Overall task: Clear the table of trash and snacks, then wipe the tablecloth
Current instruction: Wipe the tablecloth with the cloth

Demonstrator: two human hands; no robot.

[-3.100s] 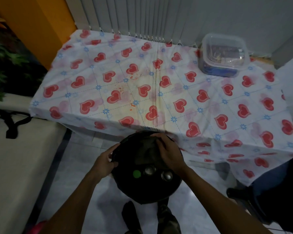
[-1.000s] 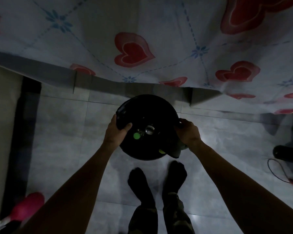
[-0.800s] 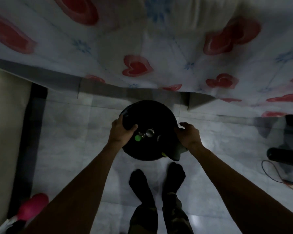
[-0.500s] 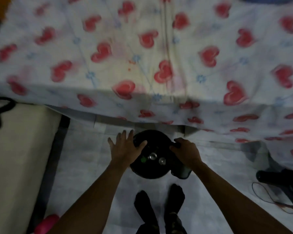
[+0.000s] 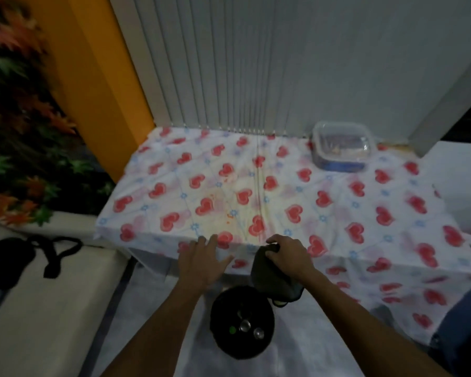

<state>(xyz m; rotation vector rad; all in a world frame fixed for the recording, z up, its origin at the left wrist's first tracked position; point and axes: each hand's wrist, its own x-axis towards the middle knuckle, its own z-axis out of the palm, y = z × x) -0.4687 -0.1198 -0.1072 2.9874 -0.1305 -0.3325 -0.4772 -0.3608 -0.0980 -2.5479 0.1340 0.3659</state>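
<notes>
A white tablecloth (image 5: 337, 202) with red hearts covers the table; orange crumbs and a yellowish stain (image 5: 229, 213) mark its middle front. On the floor below the front edge stands a black trash bin (image 5: 226, 346) holding cans and a green cap. My right hand (image 5: 286, 254) is shut on a dark grey cloth (image 5: 272, 281) that hangs over the table's front edge, just above the bin. Beside it, my left hand (image 5: 201, 262) hovers open with fingers spread at the table's front edge, holding nothing.
A clear lidded plastic container (image 5: 340, 151) with snacks sits at the table's back right, near vertical blinds (image 5: 229, 63). A pale sofa (image 5: 38, 308) with a black bag (image 5: 8, 257) lies left. Orange pillar and foliage stand at the back left.
Both hands let go of the trash bin, which now stands on the floor. My right hand rose with the dark cloth to the table edge; my left hand opened. My view lifted to the table.
</notes>
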